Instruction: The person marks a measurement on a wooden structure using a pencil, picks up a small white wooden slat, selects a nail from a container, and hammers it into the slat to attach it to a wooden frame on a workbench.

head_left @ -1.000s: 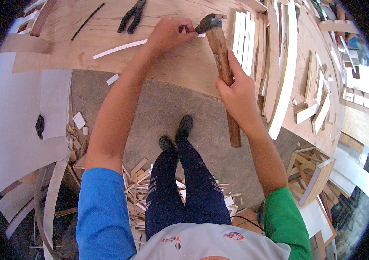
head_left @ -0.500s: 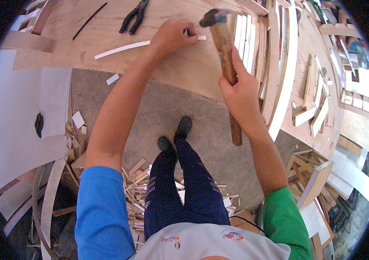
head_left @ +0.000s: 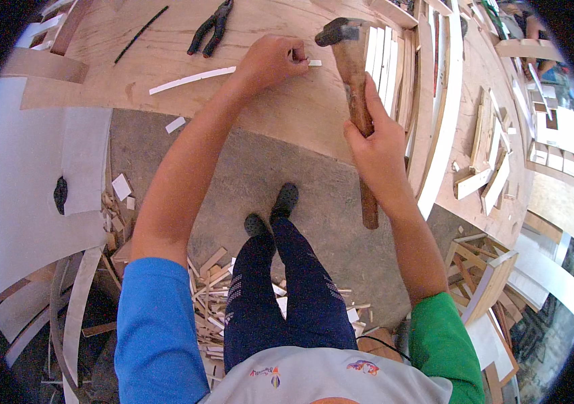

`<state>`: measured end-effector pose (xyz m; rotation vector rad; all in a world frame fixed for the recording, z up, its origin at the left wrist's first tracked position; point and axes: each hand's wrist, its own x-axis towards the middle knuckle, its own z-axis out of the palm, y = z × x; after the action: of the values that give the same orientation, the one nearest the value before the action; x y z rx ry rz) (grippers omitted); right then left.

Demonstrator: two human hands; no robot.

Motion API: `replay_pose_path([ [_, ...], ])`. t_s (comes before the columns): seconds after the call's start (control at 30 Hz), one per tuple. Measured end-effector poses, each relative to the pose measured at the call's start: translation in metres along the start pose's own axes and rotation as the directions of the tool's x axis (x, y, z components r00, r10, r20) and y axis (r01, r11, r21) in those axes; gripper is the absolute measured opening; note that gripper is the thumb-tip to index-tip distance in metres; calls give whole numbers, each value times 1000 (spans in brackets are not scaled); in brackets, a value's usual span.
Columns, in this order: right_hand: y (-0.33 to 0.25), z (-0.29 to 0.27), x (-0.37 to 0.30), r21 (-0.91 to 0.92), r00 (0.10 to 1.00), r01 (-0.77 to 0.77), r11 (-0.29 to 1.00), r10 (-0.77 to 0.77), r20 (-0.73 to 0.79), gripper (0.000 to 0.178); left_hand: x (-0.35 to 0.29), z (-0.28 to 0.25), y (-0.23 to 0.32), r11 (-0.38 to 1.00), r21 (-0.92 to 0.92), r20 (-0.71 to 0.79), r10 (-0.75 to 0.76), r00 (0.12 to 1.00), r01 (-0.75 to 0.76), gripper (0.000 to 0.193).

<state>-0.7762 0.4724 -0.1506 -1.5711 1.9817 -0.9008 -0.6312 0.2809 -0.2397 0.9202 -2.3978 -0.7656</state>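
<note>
A hammer [head_left: 357, 108] with a wooden handle and dark metal head is in my right hand [head_left: 382, 151], fingers wrapped round the handle's middle. Its head is raised to the right of my left hand [head_left: 272, 62]. The left hand is closed over a thin white strip [head_left: 196, 79] lying on the plywood tabletop [head_left: 165, 50]. The strip's short right end shows past the curled fingers. What the left fingertips pinch, if anything, is too small or hidden to name.
Dark-handled pliers [head_left: 210, 28] and a thin black rod [head_left: 140, 35] lie beyond my left forearm. White-edged wooden strips [head_left: 384, 64] are stacked right of the hammer. Wood offcuts [head_left: 213, 286] litter the floor by my legs. A wooden frame [head_left: 485, 269] stands at the right.
The hammer head, blurred before, is now sharp and a little lower and further right in the picture. The left hand stays over the strip; the whole view has shifted slightly.
</note>
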Motion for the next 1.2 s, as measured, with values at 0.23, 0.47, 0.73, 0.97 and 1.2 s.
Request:
replay_pose_path([
  [0.23,-14,-6,-2,-13,999,-40,999,40,-13,75,-2,1,-3,999,-25,-4,-43,999,43,23],
  [0.47,-11,3,-7,-14,1000,-6,1000,6,28,73,-2,-2,-1,999,2,-18,-48,999,48,26],
  [0.73,-12,0,-9,38,998,30,999,-28,-64,72,0,4,-7,1000,3,4,-28,1000,28,24],
  [0.97,-4,4,-6,57,999,36,998,-34,-39,72,2,-1,1,1000,-6,-44,-16,999,16,21],
  [1.2,11,6,-6,60,999,-34,998,34,5,72,2,6,-4,996,-71,39,-59,997,62,24],
])
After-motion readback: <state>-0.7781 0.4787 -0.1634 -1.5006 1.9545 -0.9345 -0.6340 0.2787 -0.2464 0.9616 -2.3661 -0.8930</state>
